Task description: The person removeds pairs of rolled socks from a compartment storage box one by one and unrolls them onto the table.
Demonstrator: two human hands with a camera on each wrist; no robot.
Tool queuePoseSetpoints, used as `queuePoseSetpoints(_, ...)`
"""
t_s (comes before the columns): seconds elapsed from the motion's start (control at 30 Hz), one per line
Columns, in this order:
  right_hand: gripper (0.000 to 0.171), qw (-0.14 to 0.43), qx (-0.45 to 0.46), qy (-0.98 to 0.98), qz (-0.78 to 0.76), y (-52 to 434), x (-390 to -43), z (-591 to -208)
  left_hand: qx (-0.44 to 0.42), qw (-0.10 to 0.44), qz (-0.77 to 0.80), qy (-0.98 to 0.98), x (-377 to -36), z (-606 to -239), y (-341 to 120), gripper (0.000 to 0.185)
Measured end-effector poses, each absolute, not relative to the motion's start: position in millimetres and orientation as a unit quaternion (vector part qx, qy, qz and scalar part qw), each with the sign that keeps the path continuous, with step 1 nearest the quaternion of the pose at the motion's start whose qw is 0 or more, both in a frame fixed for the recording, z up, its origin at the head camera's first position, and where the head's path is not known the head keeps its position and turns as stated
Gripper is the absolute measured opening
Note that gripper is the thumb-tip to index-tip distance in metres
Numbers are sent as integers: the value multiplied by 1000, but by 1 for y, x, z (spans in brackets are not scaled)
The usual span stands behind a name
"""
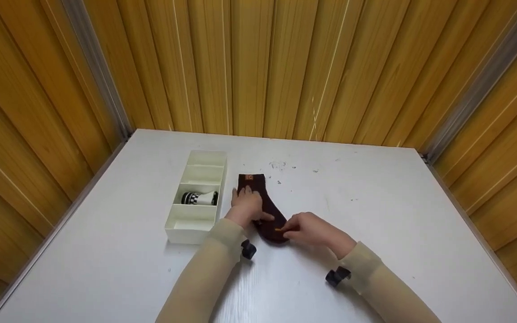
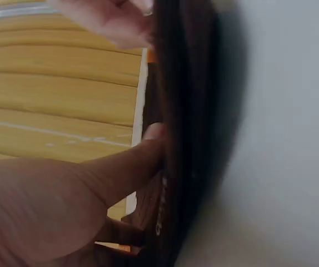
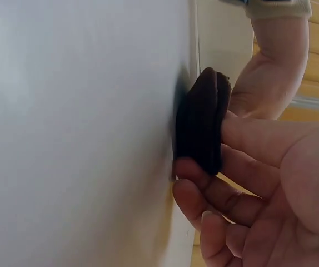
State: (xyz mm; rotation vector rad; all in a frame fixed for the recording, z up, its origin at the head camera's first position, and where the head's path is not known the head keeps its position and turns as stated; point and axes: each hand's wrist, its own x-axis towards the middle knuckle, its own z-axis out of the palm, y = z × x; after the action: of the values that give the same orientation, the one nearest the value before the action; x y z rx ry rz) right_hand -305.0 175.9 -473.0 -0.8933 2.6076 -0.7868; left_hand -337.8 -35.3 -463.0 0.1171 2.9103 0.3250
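Note:
A dark maroon sock [image 1: 271, 204] lies flat on the table, with an orange patch at its cuff and an orange mark near the toe. Across its middle rests my left hand [image 1: 247, 206], fingers stretched toward the cuff and thumb out toward the toe. In the left wrist view that thumb presses on the fabric [image 2: 173, 139]. My right hand [image 1: 310, 229] pinches the edge at the toe end. The right wrist view shows my thumb on top and fingers beneath the folded sock [image 3: 201, 122], which has two thick layers there.
Left of the sock stands a white tray [image 1: 190, 236] split into several compartments. One compartment has a black-and-white checked bundle [image 1: 202, 198] in it. Wood-patterned panels [image 1: 276, 67] rise behind and at both sides of the white table [image 1: 375, 188].

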Motion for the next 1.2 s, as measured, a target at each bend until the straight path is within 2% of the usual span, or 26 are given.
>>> queuePoseSetpoints(0.13, 21, 133, -333, 897, -259, 166, -297, -472, 64, 121, 164, 977, -343, -463, -45, 109)
queuePoseSetpoints(0.6, 26, 126, -341, 893, -265, 147, -287, -480, 89, 142, 230, 959, -351, -461, -59, 109)
queuePoseSetpoints(0.83, 29, 129, -351, 890, -260, 144, -283, -479, 82, 141, 250, 954, -350, -462, -58, 98)
queuePoseSetpoints(1.07, 28, 135, -347, 890, -265, 143, -284, -476, 75, 147, 243, 956, -349, -459, -54, 99)
queuePoseSetpoints(1.2, 28, 141, -351, 884, -276, 144, -286, -475, 86, 132, 219, 963, -346, -461, -51, 97)
